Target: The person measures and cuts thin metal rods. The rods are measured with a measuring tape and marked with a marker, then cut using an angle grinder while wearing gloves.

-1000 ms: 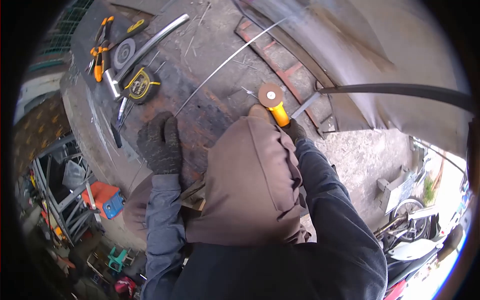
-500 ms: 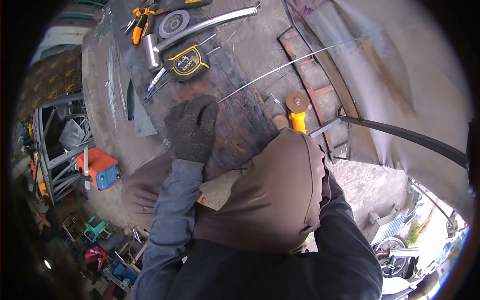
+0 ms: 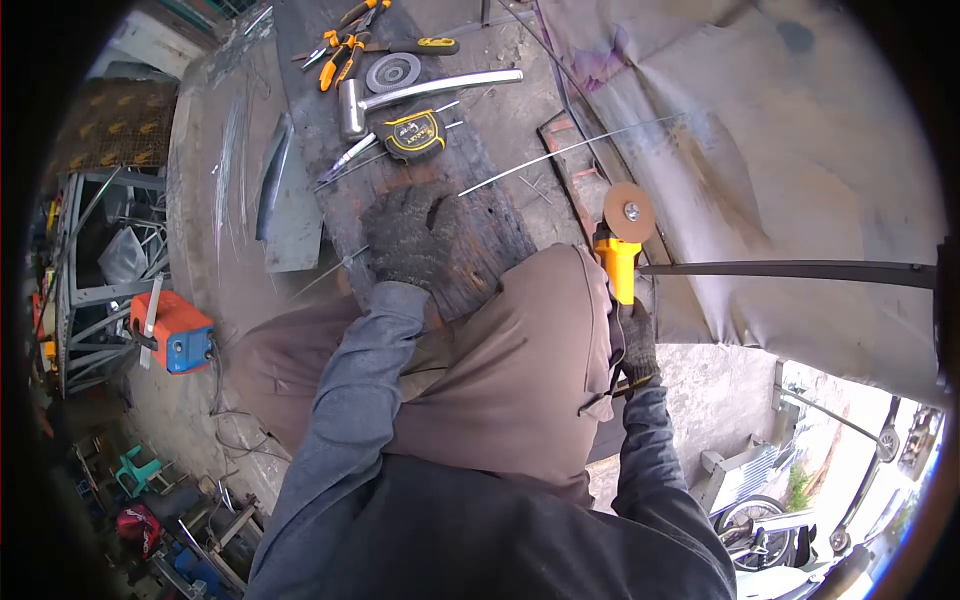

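Observation:
My left hand (image 3: 410, 235), in a dark knit glove, is closed over a thin metal rod (image 3: 560, 152) on a scorched wooden board (image 3: 490, 235). The rod sticks out on both sides of the glove; the fingertips are mostly hidden. Beside my right knee, my gloved right hand (image 3: 638, 345) grips a yellow angle grinder (image 3: 620, 262) by its body. The grinder's brown disc (image 3: 629, 211) points away from me, apart from the rod. Just beyond my left hand lie a black and yellow tape measure (image 3: 414, 136) and a marker pen (image 3: 352, 155).
Farther up the board are a metal hammer (image 3: 352, 110), a grey flap disc (image 3: 393, 71) and orange-handled pliers (image 3: 340, 65). A dark metal bar (image 3: 790, 270) and large sheet (image 3: 800, 150) stand at right. An orange and blue machine (image 3: 175, 332) sits at left.
My right hand has come into view holding the angle grinder, which is raised from the floor with its disc tilted differently. My left hand stays on the rod. The view has shifted.

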Action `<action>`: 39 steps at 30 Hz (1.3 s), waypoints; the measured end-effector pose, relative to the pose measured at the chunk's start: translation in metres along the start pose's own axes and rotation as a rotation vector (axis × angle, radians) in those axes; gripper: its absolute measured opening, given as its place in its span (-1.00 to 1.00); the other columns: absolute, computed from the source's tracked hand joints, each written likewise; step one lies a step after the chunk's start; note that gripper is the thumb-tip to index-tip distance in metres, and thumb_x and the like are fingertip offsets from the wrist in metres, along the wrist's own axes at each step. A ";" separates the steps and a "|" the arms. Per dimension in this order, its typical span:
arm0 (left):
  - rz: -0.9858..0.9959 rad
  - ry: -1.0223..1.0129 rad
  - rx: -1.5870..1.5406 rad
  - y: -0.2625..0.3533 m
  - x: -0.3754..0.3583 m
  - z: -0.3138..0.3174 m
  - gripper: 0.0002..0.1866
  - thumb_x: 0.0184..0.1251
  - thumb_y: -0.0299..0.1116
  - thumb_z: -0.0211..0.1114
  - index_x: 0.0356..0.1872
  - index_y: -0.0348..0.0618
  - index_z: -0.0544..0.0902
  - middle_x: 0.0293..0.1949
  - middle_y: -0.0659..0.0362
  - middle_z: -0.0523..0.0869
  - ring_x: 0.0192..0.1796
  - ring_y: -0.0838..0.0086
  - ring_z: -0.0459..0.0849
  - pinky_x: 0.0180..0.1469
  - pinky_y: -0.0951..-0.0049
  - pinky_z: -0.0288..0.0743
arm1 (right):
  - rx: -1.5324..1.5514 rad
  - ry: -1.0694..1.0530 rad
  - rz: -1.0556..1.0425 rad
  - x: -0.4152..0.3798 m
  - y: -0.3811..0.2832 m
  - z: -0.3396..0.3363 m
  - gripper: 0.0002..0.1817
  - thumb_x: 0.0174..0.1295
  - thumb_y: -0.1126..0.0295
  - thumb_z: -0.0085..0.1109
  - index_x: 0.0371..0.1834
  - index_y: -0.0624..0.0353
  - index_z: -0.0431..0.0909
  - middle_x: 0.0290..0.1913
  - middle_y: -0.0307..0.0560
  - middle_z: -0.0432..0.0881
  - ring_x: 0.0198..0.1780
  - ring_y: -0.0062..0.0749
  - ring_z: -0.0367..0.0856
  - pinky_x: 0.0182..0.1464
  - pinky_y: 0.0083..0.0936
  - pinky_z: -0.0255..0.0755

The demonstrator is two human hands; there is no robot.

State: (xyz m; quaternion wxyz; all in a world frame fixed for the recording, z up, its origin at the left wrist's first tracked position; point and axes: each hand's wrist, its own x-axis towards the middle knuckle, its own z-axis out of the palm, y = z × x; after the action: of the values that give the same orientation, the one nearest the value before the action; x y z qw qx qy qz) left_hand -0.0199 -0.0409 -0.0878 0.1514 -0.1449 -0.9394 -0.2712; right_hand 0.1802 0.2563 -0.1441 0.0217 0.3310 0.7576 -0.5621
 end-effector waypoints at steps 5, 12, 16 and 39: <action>0.030 0.012 0.041 -0.006 -0.004 0.003 -0.76 0.33 -0.09 0.35 -0.08 0.15 0.79 -0.09 0.10 0.77 0.05 0.05 0.68 0.20 -0.06 0.44 | 0.413 0.289 -0.355 -0.039 -0.039 -0.040 -0.45 0.40 0.13 0.33 0.25 0.20 0.32 -0.12 -0.13 0.61 -0.23 -0.46 0.64 -0.18 -0.54 0.58; -0.011 0.082 0.068 -0.005 -0.005 0.007 -0.72 0.32 -0.09 0.36 -0.03 0.11 0.78 -0.07 0.05 0.77 0.11 0.05 0.66 0.26 0.01 0.45 | 0.785 0.143 -0.382 -0.079 -0.162 -0.064 -0.31 0.19 0.39 0.42 0.38 0.22 0.33 0.01 0.00 0.63 -0.10 -0.22 0.73 -0.02 -0.22 0.68; -0.092 0.018 -0.253 -0.007 -0.011 -0.001 -0.66 0.28 -0.13 0.40 0.05 0.07 0.76 0.01 0.06 0.77 0.11 0.07 0.69 0.22 0.09 0.53 | 0.746 0.244 -0.428 -0.056 -0.161 -0.049 -0.50 0.18 0.43 0.46 0.14 0.21 0.44 -0.16 -0.05 0.69 -0.26 -0.35 0.72 -0.21 -0.42 0.67; 0.031 -0.339 -0.083 0.000 -0.010 -0.017 -0.45 0.35 0.18 0.25 0.26 0.16 0.64 0.37 0.16 0.57 0.46 0.20 0.43 0.58 0.02 0.07 | 1.013 0.020 -0.416 0.055 -0.261 0.133 -0.74 0.22 0.41 0.33 -0.10 0.17 0.48 -0.41 -0.09 0.62 -0.46 -0.30 0.65 -0.37 -0.36 0.63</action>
State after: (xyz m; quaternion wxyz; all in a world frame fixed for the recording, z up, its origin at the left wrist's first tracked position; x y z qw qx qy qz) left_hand -0.0072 -0.0522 -0.0783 -0.0111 -0.2090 -0.9372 -0.2789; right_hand -0.0452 0.1287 0.0038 -0.2593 0.1487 0.4418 -0.8459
